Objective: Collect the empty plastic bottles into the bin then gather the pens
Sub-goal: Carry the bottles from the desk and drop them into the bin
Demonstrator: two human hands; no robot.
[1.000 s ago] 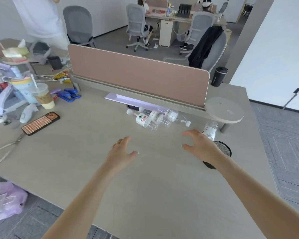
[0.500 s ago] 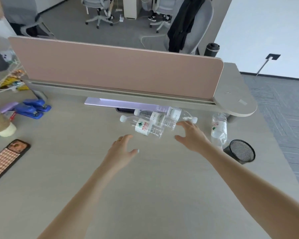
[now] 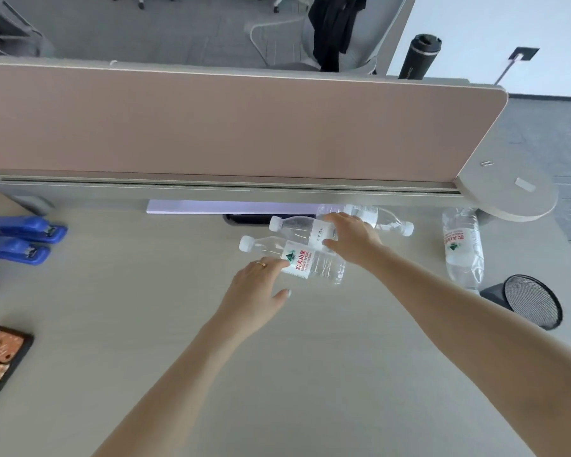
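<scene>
Your left hand [image 3: 257, 291] reaches the red-labelled bottle [image 3: 297, 260] lying on the desk [image 3: 310, 374], fingers loose, touching its label; just beyond, your right hand [image 3: 351, 239] grips the white-labelled bottle [image 3: 305, 229]; mesh bin [image 3: 531, 305] sits right

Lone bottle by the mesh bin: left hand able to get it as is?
Probably not directly. The left hand touches the red-label bottle, and the right hand and its forearm cross between it and the lone bottle.
</scene>
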